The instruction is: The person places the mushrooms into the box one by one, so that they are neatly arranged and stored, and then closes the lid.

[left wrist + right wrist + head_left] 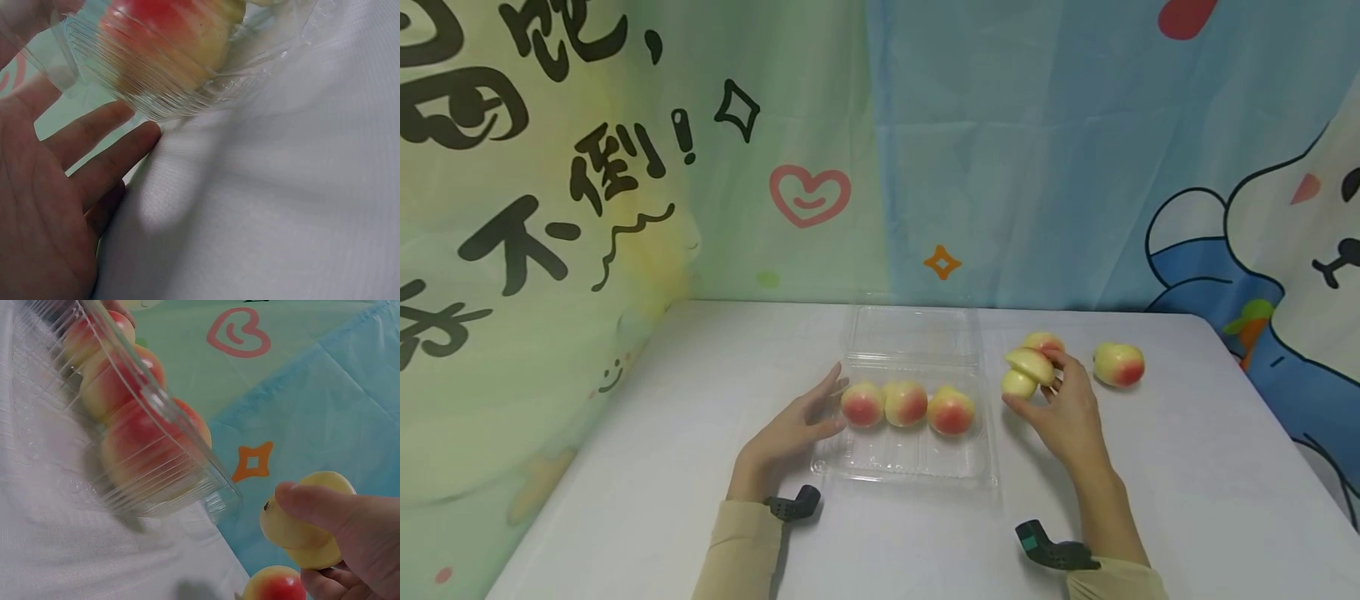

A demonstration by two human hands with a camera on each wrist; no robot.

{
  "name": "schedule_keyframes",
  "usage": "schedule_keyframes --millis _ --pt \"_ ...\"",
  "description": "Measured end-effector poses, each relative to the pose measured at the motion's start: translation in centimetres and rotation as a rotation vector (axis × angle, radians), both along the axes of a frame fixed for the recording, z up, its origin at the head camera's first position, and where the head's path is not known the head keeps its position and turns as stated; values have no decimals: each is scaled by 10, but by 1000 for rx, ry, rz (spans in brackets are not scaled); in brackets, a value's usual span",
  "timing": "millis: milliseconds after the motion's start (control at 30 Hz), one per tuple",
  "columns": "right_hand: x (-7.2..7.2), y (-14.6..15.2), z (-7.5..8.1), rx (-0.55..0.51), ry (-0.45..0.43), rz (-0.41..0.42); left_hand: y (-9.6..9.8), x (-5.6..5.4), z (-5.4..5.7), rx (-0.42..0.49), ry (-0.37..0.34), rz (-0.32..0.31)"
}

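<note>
My right hand (1067, 408) pinches a yellow peach (1028, 367) between thumb and fingers, to the right of a clear plastic clamshell box (917, 458). In the right wrist view its pale yellow side and a deep crease show, with the thumb (319, 506) lying across it. Three red-and-yellow peaches (906, 404) sit in a row across the box. At the box's left edge, my left hand (793, 425) rests with extended fingers. Those fingertips (147, 131) touch the ribbed plastic wall (169, 100), close by the leftmost peach (169, 37).
Just behind the held peach lies another peach (1043, 340), partly hidden. Farther right, a yellow and red peach (1118, 365) lies on the white table (1195, 483). The box's transparent lid (913, 332) is folded back toward the printed curtain (1000, 167).
</note>
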State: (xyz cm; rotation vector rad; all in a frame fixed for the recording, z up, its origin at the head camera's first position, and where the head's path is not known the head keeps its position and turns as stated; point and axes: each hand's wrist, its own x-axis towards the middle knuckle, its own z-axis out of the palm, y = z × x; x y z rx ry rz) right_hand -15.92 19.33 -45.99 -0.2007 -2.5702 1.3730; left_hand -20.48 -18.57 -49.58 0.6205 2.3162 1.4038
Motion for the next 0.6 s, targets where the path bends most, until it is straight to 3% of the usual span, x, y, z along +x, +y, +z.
schedule_keyframes --millis 600 --pt "1 -12 3 83 69 86 -2 2 -3 69 -73 33"
